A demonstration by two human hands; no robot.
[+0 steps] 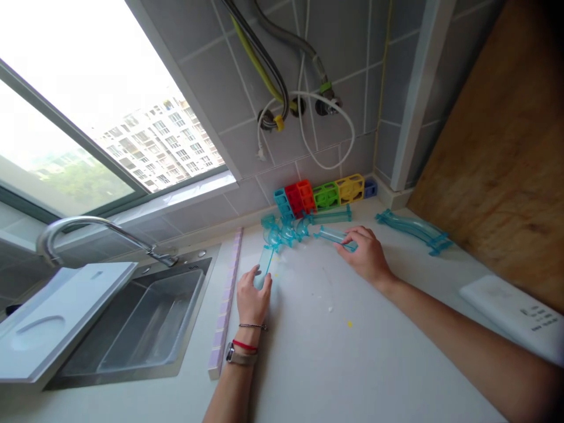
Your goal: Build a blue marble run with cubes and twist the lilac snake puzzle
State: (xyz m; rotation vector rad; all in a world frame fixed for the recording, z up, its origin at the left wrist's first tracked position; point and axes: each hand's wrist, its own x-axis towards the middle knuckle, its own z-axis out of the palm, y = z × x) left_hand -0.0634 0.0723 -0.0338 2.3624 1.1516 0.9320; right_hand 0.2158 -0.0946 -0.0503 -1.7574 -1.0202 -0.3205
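On the white countertop, my left hand point(254, 292) grips the near end of a clear blue plastic track piece point(267, 258) between thumb and fingers. A second clear blue track piece point(331, 235) is pinched at its right end by my right hand point(363, 254). Between and behind the hands lies a group of curved, translucent blue pieces point(286, 232). A straight blue track point(331, 215) rests just behind them, in front of a row of coloured blocks: red point(300, 198), green point(325, 196) and yellow point(351, 189).
A wavy blue track point(414, 229) lies at the right, near a wooden board point(489, 129). At left is a sink point(150, 323) with a faucet point(106, 226) and a white lid point(57, 317). A lilac strip point(227, 299) borders it. A white box point(515, 317) sits at right.
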